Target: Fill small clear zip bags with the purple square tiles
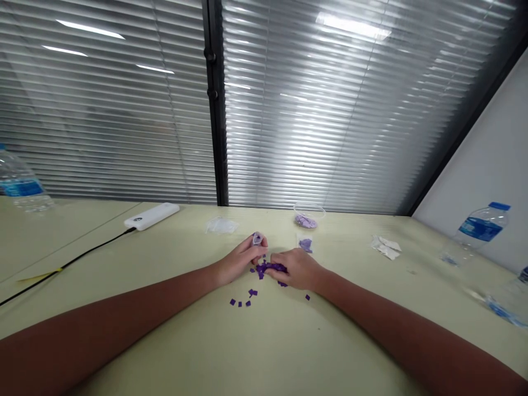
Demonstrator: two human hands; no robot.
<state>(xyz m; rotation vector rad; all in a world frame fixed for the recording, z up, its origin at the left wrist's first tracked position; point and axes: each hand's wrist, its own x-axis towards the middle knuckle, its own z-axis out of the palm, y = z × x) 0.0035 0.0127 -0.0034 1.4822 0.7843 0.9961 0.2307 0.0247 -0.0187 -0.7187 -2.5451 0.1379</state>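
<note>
Both my arms reach forward over a pale green table (264, 341). My left hand (239, 261) is closed round a small clear bag (258, 238) held upright, its mouth showing purple inside. My right hand (297, 268) lies curled over a heap of small dark purple square pieces (269, 268), fingertips pinched in the heap. More loose purple pieces (244, 300) are scattered on the table just in front of my hands, and one lies alone (307, 297) at the right.
Behind my hands stand a clear cup with lilac pieces (307, 219), a small bag of purple pieces (305, 245), an empty clear bag (221, 225) and white scraps (385, 247). A white power bank (152, 215) with black cable lies left. Water bottles stand far left (18, 187) and right (480, 228).
</note>
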